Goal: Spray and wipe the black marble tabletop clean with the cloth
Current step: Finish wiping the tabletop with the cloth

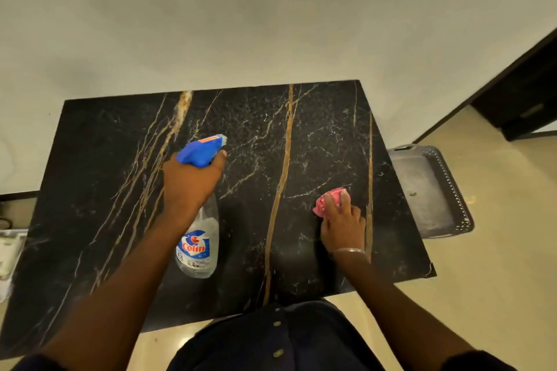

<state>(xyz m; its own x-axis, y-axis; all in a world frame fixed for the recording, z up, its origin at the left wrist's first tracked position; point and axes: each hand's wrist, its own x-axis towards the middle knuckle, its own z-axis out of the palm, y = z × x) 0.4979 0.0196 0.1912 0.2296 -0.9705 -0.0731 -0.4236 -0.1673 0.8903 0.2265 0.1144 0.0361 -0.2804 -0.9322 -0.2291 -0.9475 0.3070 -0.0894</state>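
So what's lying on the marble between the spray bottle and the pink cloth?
Nothing. In the head view the tabletop between the spray bottle and the pink cloth is bare black marble, crossed only by a gold vein.

Bottle (197, 245) neck behind left hand (193, 181), cloth (322, 203) mostly under right hand (343, 224)

A grey plastic basket (422, 190) with a lattice rim lies at 3 o'clock, with cream floor (497, 265) around it. A dark cabinet (524, 105) stands at 2 o'clock. A white wall (271, 9) fills 12 o'clock. At 9 o'clock is a white object (9, 250), cut off by the frame edge.
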